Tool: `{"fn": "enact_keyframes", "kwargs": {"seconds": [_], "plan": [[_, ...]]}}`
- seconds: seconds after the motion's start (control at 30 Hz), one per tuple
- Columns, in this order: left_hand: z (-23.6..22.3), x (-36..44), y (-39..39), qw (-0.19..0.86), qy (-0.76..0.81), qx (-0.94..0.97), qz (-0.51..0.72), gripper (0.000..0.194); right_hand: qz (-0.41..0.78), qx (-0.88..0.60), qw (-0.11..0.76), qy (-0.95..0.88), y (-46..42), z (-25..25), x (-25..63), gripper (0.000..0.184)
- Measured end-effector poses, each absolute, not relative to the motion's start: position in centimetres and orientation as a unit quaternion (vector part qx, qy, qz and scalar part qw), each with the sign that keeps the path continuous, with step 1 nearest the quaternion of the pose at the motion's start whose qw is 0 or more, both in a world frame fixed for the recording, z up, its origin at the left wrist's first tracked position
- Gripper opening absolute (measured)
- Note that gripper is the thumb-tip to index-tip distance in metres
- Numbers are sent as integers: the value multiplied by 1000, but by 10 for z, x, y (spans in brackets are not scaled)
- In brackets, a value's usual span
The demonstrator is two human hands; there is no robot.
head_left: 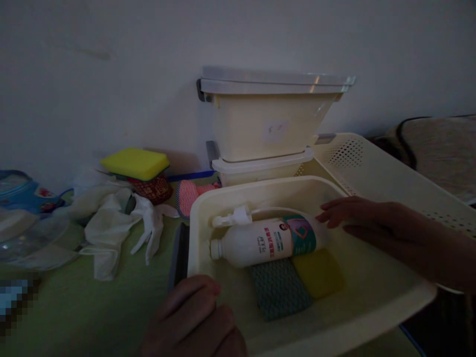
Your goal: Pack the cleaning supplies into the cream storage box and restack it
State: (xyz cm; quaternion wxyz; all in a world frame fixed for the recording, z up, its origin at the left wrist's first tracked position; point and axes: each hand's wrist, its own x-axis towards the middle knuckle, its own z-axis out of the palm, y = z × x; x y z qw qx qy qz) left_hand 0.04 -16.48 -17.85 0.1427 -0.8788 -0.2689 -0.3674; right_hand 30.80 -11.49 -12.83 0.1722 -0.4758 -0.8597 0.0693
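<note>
A cream plastic storage bin (386, 322) stands in front of me. Inside it lies a white bottle (245, 243) on its side, with a teal and pink label. A white spray-pump head (238, 216) with its tube rests beside the bottle. Under the bottle are a grey-green patterned scouring cloth (280, 290) and a yellow sponge (322, 275). My left hand (197, 320) curls over the near left rim of the bin, fingers bent around it. Over the bin's right side, my right hand (357, 215) stretches out with straight fingers, close to the bottle's base, holding nothing.
Behind stand stacked lidded bins (267, 119), and a perforated basket (375, 168) is at right. On the green tabletop (74, 307) at left lie white gloves (115, 223), a yellow sponge (136, 163) on a red container, a pink cloth (189, 196) and a blue package (26, 193).
</note>
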Motion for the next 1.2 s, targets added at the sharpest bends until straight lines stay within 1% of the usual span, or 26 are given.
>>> {"fn": "enact_keyframes", "kwargs": {"seconds": [0.17,0.3,0.43,0.53,0.67,0.73,0.8,0.83,0.87,0.93,0.97,1.0,1.13,1.2], "plan": [[-171,12,-158,122,-275,-865,-400,33,89,-422,201,-880,-95,-127,311,24],[-174,18,-149,106,-263,-868,-407,29,111,-425,200,-876,-81,-124,311,21],[-178,20,-142,123,-262,-861,-419,26,134,-422,205,-873,-76,-124,308,19],[-179,20,-140,138,-264,-856,-422,27,136,-420,232,-867,-77,-126,307,19],[-178,20,-140,154,-275,-857,-408,27,123,-443,263,-848,-80,-127,307,25],[-176,19,-140,155,-283,-868,-378,26,88,-471,248,-842,-82,-124,306,25],[-173,15,-143,143,-289,-886,-333,25,36,-498,227,-836,-84,-118,300,21],[-171,12,-145,137,-288,-893,-317,27,11,-508,224,-831,-86,-114,295,19],[-169,8,-148,131,-289,-898,-303,34,-10,-513,229,-827,-90,-108,288,17],[-165,-4,-156,122,-306,-899,-290,58,-40,-507,257,-822,-103,-96,269,14],[-164,-13,-160,117,-322,-895,-287,65,-49,-495,276,-822,-112,-89,257,14],[-163,-22,-164,112,-343,-888,-286,68,-57,-477,291,-827,-123,-83,244,13],[-173,-71,-165,99,-438,-841,-301,61,-88,-366,376,-847,-171,-68,186,12],[-187,-97,-157,79,-496,-806,-314,60,-79,-290,387,-872,-191,-73,156,15]]}}
